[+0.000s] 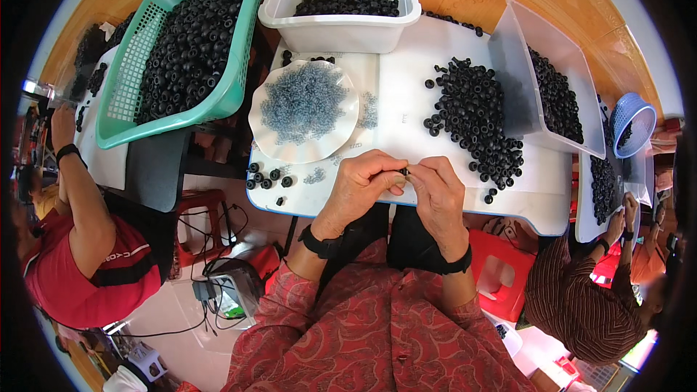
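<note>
Both my hands meet over the front edge of the white table, fingertips almost touching. My left hand [369, 183] is closed in a pinch on a small black ring-shaped part [404, 171]. Against that same part press the thumb and forefinger of my right hand [438, 196]; whether a second piece sits between them is too small to tell. Left of my hands lie several loose black parts [274, 174]. Beyond them is a white wavy-rimmed plate [266, 143], heaped with tiny clear bluish pieces [305, 101]. To the right spreads a pile of black ring-shaped parts [472, 109].
A green basket [109, 112] of black parts stands left. Behind are a white tub [334, 35] and, at right, a clear bin [592, 138], both holding black parts. People work on either side, near a red stool [497, 268] and cables [207, 294].
</note>
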`<state>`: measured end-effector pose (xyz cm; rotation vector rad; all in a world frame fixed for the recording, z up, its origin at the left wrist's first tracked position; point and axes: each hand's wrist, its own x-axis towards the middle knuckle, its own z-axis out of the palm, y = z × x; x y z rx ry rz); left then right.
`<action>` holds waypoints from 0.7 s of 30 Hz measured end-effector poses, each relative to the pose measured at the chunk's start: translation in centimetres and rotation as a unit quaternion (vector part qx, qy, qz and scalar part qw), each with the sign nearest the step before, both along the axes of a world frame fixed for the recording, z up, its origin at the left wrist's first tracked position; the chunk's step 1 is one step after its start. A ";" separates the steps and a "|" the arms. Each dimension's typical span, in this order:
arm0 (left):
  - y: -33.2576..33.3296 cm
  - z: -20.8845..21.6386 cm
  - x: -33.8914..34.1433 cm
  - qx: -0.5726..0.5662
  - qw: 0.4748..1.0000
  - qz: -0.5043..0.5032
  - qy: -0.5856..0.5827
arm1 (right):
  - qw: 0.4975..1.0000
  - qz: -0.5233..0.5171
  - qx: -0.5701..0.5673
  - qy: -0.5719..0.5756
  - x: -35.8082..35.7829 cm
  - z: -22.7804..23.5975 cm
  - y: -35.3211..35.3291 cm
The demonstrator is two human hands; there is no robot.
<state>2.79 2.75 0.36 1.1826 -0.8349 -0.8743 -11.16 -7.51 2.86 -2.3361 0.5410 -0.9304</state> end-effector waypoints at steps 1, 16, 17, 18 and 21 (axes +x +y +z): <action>-0.1 0.0 0.2 0.007 1.000 0.004 -0.020 | 1.000 -0.010 -0.012 0.004 0.2 -0.2 -0.1; -1.8 0.1 0.8 0.013 0.944 0.057 -0.324 | 0.997 -0.029 -0.065 -0.005 1.4 -2.9 -1.6; -1.8 0.1 0.8 0.013 0.941 0.059 -0.333 | 0.998 -0.029 -0.063 -0.004 1.4 -2.9 -1.6; -1.8 0.1 0.7 0.014 0.937 0.062 -0.343 | 0.998 -0.030 -0.061 -0.003 1.4 -2.9 -1.5; -1.9 0.1 0.6 0.019 0.930 0.064 -0.362 | 0.998 -0.027 -0.051 -0.007 1.4 -3.0 -1.6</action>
